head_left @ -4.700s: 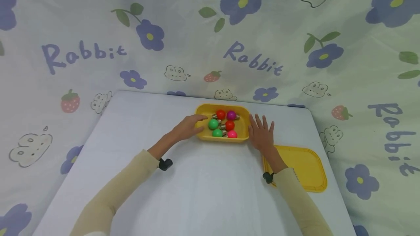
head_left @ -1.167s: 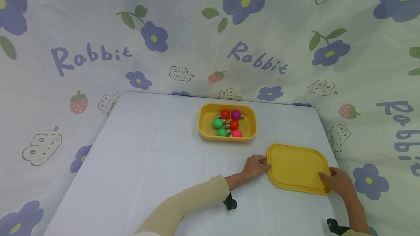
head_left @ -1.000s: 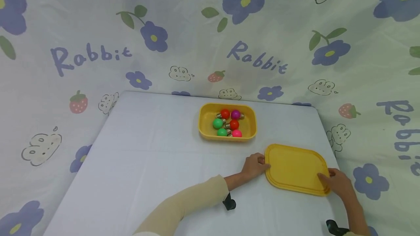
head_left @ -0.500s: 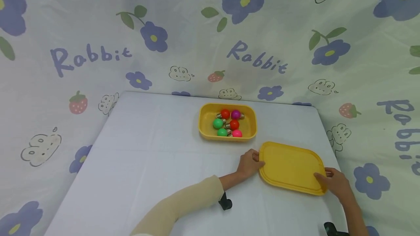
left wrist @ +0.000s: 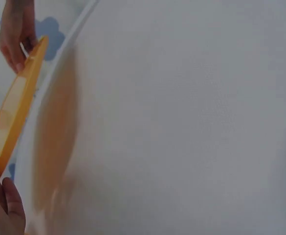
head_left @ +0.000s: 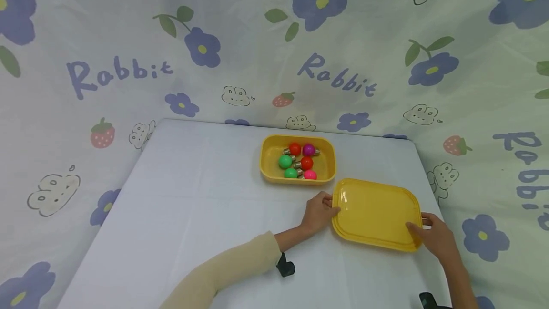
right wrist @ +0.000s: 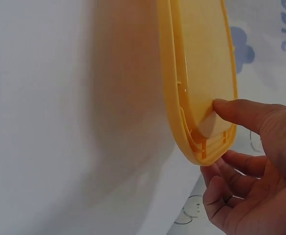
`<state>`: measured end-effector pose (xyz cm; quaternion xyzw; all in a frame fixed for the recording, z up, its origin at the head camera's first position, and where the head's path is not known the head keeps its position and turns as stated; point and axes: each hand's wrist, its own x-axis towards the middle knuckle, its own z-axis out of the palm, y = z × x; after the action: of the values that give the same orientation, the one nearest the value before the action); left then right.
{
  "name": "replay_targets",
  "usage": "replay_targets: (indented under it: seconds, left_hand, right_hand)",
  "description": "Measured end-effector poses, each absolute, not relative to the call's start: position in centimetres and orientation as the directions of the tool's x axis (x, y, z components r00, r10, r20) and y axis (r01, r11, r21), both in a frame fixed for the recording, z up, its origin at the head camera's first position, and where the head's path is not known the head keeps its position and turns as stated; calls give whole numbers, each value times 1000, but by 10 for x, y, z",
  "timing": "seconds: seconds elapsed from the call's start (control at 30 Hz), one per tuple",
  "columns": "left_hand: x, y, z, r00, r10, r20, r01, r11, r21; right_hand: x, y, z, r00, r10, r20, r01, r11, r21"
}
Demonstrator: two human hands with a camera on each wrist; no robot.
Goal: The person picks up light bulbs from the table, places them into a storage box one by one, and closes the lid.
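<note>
A yellow plastic lid [head_left: 377, 213] is held between my two hands, raised off the white table in both wrist views. My left hand [head_left: 318, 212] pinches its left edge, thumb on top and fingers beneath. At the opposite end, my right hand [head_left: 436, 237] grips the right edge; in the right wrist view the thumb [right wrist: 240, 111] lies on the lid's face and the fingers reach under the rim. Behind the lid to the left stands a yellow box [head_left: 270, 170], uncovered. Inside lie several small coloured bulbs, among them a purple one [head_left: 308, 149] and a green one [head_left: 285, 161].
The white table [head_left: 193, 180] ends at a back edge below a patterned cloth [head_left: 257, 61] with flowers and rabbits. More of this cloth hangs past the table's right side. Black wrist cameras [head_left: 285, 266] are strapped under both wrists.
Earlier both hands were at the box's sides; then they took hold of the lid. Over the last second the lid has been lifted and has moved left and slightly back, towards the box.
</note>
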<state>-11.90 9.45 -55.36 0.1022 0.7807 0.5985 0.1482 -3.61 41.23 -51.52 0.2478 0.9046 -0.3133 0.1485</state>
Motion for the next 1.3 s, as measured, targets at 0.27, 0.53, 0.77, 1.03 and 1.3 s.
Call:
replay_targets:
  seconds: [0.27, 0.53, 0.77, 1.03, 1.3]
  left_hand:
    - [-125, 80, -541, -944, 331, 11, 106, 272, 956]
    - [-137, 60, -528, -949, 303, 89, 167, 242, 956]
    - [-150, 41, -511, -956, 268, 120, 184, 226, 957]
    - [-155, 21, -491, -959, 185, 217, 256, 229, 939]
    - [-156, 12, -481, -901, 85, 426, 434, 225, 873]
  right_hand:
    - [-40, 395, -500, -864, 373, -338, 502, 690, -522]
    - [-45, 378, -485, -904, 326, -276, 427, 692, -582]
    - [-50, 360, -481, -934, 287, -212, 354, 675, -647]
    - [-61, 329, -467, -921, 388, -39, 313, 678, -664]
    - [-70, 304, -462, -880, 421, 220, 163, 702, -693]
